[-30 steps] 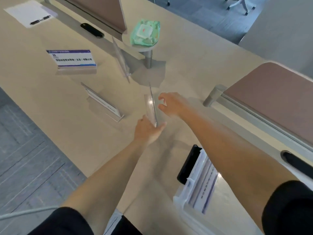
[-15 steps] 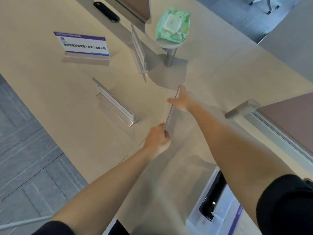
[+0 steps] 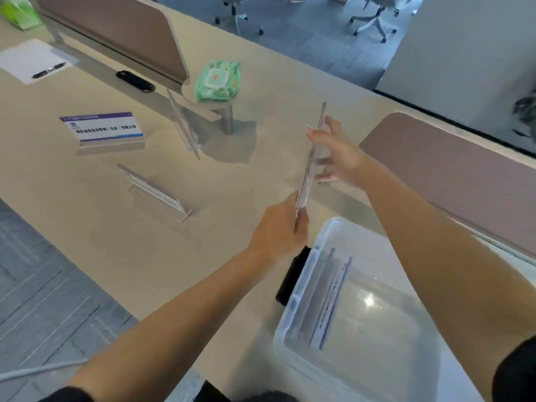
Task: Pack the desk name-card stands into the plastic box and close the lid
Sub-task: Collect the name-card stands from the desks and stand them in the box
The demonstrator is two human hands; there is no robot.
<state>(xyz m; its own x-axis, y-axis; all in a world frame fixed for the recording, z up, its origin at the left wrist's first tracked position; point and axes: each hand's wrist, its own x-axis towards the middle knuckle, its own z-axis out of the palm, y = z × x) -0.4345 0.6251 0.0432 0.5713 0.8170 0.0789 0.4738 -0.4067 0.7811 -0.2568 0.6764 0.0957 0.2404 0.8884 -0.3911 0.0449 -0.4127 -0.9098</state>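
I hold a clear acrylic name-card stand (image 3: 314, 149) edge-on above the desk, lifted between both hands. My left hand (image 3: 278, 232) pinches its near end. My right hand (image 3: 338, 153) grips its far end, fingers spread around the plate. Just below and to the right sits the open clear plastic box (image 3: 293, 311) with a black handle (image 3: 293, 275); a stand with blue stripes lies inside it. Three more stands remain on the desk: one with a printed card (image 3: 104, 130), one clear upright (image 3: 184, 126), one lying nearer me (image 3: 156, 194).
A green wipes pack (image 3: 217, 81) rests on a small round shelf. Brown desk dividers (image 3: 116, 33) stand at the back left and at the right (image 3: 452, 175). Paper with a pen (image 3: 32, 63) lies far left. The desk edge drops to grey carpet on the left.
Both hands have lifted the clear stand off the desk and brought it toward the box. The view has swung so that the open box now shows at the lower right.
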